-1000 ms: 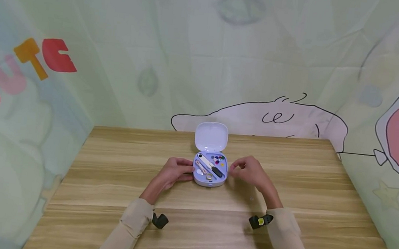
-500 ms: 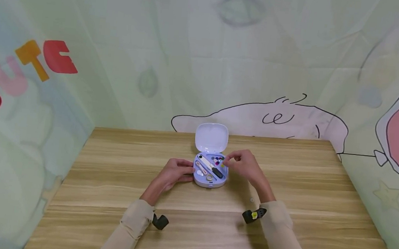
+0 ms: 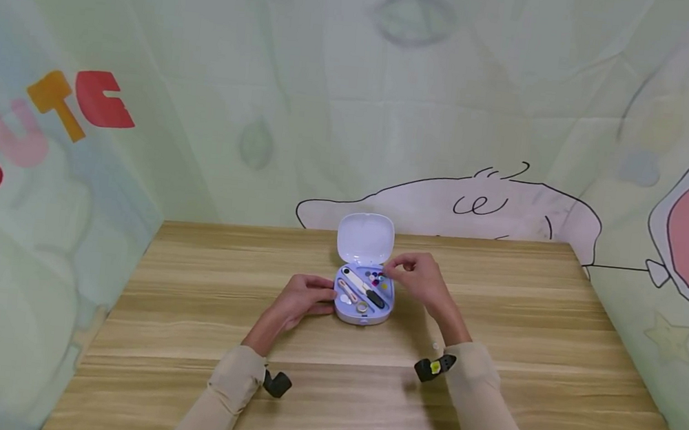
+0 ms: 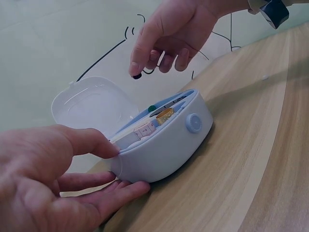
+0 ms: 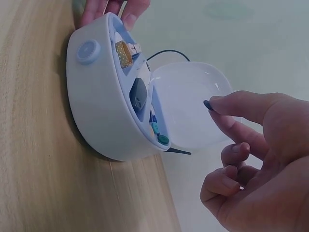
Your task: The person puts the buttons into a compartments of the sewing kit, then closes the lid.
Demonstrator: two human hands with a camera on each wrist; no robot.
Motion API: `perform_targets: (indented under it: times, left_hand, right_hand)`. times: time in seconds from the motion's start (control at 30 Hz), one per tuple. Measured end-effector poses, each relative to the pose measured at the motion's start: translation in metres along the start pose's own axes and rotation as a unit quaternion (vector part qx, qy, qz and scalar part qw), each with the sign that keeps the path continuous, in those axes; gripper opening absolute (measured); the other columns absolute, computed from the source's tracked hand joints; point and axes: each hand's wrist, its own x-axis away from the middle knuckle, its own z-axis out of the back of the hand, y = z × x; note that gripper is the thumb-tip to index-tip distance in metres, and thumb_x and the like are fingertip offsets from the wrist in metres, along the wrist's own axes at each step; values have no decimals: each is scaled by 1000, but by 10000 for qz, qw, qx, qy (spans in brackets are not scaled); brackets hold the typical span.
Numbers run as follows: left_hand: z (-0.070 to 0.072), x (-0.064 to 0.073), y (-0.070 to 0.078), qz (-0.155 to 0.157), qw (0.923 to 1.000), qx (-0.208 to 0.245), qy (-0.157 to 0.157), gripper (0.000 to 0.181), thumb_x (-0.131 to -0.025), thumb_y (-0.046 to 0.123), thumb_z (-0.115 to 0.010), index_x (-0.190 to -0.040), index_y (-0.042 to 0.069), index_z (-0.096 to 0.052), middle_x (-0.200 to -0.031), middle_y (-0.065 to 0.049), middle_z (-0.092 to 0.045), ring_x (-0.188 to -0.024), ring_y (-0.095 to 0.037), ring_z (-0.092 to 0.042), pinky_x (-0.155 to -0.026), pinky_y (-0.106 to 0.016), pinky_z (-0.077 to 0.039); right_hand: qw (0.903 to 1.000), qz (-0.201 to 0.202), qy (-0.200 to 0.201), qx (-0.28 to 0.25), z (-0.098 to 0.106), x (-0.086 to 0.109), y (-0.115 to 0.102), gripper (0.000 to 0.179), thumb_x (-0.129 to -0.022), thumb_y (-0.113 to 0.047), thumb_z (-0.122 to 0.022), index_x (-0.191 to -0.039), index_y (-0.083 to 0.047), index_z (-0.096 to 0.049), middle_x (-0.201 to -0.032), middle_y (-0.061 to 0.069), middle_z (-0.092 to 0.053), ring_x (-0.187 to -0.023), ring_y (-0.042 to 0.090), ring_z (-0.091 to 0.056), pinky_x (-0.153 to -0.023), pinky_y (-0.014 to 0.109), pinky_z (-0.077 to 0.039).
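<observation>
A pale blue sewing box (image 3: 362, 319) stands on the table with its lid (image 3: 365, 238) raised. My left hand (image 3: 299, 299) grips its left side, thumb at the rim and fingers low on the wall (image 4: 164, 157). Above the box's back right part, my right hand (image 3: 422, 278) pinches a small dark button (image 5: 207, 105) between thumb and index finger. Inside the box lie several coloured buttons (image 3: 376, 277), a black-handled tool (image 3: 376, 298), a gold thimble (image 5: 124, 54) and a pale strip with printed marks (image 4: 145, 129).
The wooden table (image 3: 222, 258) reaches back to a printed cloth wall (image 3: 203, 125). A tiny clear piece (image 3: 435, 346) lies right of the box, near the right wrist. Black wrist cameras (image 3: 277, 384) sit at both cuffs.
My right hand has moved from beside the box's right wall up and left to above the button compartment. The left hand and the box have stayed in place.
</observation>
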Motion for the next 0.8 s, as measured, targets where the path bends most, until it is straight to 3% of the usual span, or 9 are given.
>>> perform_targets:
  times: [0.37, 0.8]
  left_hand:
    - [-1, -1, 0, -10, 10000, -20, -8, 33, -96, -8, -66, -127, -18, -57, -116, -23, -62, -91, -21, -70, -87, -37, -64]
    - [1, -2, -1, -33, 9999, -102, -17, 34, -96, -6, -67, -127, -17, -58, -119, -25, -62, -93, -22, -70, -89, -39, -64]
  right_hand:
    - [9997, 179, 151, 20, 8, 3, -1, 20, -97, -27, -76, -110, -12, -79, -83, 6, -46, -83, 25, -44, -63, 33, -31]
    - [9992, 377, 76, 104, 28, 10, 11, 35, -95, -30, -79, -121, -8, -74, -78, 4, -44, -75, 23, -43, -57, 29, -31]
